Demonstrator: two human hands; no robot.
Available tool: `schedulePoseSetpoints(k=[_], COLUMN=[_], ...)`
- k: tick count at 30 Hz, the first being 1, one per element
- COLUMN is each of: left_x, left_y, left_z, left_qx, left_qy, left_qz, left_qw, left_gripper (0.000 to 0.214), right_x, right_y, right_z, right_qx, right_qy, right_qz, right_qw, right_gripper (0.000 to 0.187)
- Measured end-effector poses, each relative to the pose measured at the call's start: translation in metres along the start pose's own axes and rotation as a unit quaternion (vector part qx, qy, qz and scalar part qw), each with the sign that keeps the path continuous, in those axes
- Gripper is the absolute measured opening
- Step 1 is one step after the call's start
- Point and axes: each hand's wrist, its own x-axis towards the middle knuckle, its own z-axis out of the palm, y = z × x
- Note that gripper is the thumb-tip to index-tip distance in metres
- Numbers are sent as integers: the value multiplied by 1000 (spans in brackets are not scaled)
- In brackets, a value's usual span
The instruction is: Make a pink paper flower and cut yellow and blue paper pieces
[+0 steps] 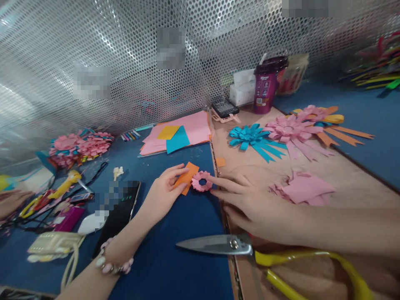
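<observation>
My left hand (162,192) pinches an orange paper piece (187,176) on the blue table top. A small pink paper rosette (201,181) with a hole in its middle lies right beside that piece. My right hand (256,204) lies flat with its fingers stretched out, and its fingertips touch the rosette's right edge. A pair of scissors (225,245) with yellow handles rests shut just in front of my right hand.
A black phone (120,208) lies left of my left arm. Pink, blue and orange paper sheets (181,133) sit behind. Blue (250,135) and pink paper flowers (293,129), pink scraps (304,189), a purple cup (265,85), tissues (242,87) and a perforated metal wall (125,62) surround the spot. Another person's hand (11,202) is at far left.
</observation>
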Motion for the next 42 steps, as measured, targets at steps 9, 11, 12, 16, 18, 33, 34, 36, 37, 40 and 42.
schedulePoseSetpoints(k=[9,11,12,16,18,33,34,36,37,40,42], left_x=[0,0,0,-3,-5,-10,-10,-10,-10,-9,-9], left_y=[10,11,12,17,19,28,27,26,26,26,27], left_z=[3,2,2,4,6,10,11,13,13,15,15], left_qx=[-130,-153,-165,-210,-234,-274,-271,-258,-250,-233,-219], left_qy=[-44,-41,-46,-82,-91,-108,-108,-103,-101,-99,-98], left_qz=[-75,-78,-83,-107,-118,-138,-140,-141,-141,-138,-134], left_qw=[988,984,982,968,961,946,946,950,953,957,961], left_gripper=[43,50,52,58,69,44,43,41,41,39,39], right_x=[-1,-1,-1,-2,-3,-1,-1,-1,-1,-2,-2], right_y=[-6,-7,-8,-8,-8,-8,-8,-8,-8,-7,-6], right_z=[-2,-3,-3,-3,-3,-4,-4,-3,-3,-1,0], right_qx=[-22,-33,-39,-53,-54,-55,-59,-69,-72,-74,-73], right_qy=[28,34,35,29,25,29,30,31,32,30,27], right_qz=[-4,-3,-6,-12,-16,-69,-73,-79,-83,-96,-102], right_qw=[999,999,999,998,998,996,995,994,993,992,992], right_gripper=[48,50,52,52,50,47,46,44,43,43,43])
